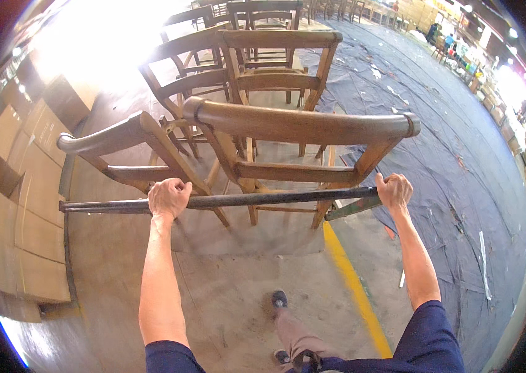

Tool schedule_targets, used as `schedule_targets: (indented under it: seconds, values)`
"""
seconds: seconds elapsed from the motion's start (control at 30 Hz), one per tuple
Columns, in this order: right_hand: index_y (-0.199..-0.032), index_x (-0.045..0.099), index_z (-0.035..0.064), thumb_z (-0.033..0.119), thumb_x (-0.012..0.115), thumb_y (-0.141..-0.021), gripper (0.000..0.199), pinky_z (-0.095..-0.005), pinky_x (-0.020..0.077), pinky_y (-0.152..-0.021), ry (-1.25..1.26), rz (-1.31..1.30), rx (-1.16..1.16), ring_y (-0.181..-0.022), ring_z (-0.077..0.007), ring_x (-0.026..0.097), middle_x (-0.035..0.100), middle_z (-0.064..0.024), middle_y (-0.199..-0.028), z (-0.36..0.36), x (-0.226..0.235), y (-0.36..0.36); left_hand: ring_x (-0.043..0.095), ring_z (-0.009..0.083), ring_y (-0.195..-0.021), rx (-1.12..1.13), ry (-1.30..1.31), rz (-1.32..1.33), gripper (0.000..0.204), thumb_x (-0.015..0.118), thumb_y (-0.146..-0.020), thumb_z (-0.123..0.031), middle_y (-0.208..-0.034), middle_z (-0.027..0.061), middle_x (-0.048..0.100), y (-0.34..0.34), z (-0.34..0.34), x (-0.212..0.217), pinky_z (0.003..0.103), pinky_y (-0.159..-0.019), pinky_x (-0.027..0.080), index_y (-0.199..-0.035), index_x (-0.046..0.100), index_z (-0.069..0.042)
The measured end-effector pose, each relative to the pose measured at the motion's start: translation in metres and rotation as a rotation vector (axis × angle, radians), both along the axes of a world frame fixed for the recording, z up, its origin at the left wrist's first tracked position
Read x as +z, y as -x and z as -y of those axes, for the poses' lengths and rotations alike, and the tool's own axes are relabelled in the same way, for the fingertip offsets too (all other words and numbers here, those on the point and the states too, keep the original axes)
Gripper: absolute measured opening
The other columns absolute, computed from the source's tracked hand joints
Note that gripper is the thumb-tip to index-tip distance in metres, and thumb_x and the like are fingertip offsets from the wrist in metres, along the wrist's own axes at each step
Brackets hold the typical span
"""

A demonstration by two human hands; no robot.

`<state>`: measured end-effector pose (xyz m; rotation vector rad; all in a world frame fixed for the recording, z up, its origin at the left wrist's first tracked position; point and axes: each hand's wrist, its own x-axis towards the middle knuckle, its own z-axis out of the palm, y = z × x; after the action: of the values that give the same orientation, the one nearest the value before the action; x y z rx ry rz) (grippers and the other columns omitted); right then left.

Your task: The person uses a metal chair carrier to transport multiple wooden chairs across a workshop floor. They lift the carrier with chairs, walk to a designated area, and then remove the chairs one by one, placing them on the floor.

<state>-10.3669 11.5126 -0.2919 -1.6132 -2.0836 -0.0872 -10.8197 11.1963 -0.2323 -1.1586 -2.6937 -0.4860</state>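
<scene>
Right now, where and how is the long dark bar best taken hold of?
Probably from the person's side, hands over the top and well apart, as the left hand and right hand grip it: the dark bar is slim and runs crosswise, its near side unobstructed, with wooden chairs beyond.

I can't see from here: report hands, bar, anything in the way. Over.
Left hand and right hand closed on dark bar. Bar runs crosswise before the body. Wooden chairs directly ahead, cardboard boxes off left.
</scene>
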Motion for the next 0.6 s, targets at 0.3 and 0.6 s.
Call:
schedule_targets:
  seconds: [0.3,0.6]
  values:
    - [-0.064,0.072,0.0016,0.038,0.067,-0.078,0.040,-0.0438,0.0510,-0.070,0.013,-0.099,-0.019,-0.079,-0.0314,0.064,0.064,-0.0107,-0.069,0.000,0.004,0.120,0.069,0.0350,-0.080,-0.090,-0.093,-0.033,0.030,0.064,-0.081,-0.037,-0.079,0.0128,0.072,0.131,-0.026,0.001,0.044,-0.076,0.053,-0.080,0.075,-0.010]
    - [-0.063,0.071,0.0026,0.037,0.066,-0.081,0.039,-0.0423,0.0490,-0.070,-0.051,-0.098,0.031,-0.076,-0.0297,0.062,0.065,-0.0092,-0.071,-0.001,-0.003,0.169,0.070,0.0329,-0.079,-0.055,-0.028,0.055,0.023,0.066,-0.081,-0.032,-0.077,0.0106,0.072,0.186,-0.038,-0.010,0.041,-0.075,0.054,-0.080,0.075,-0.012]
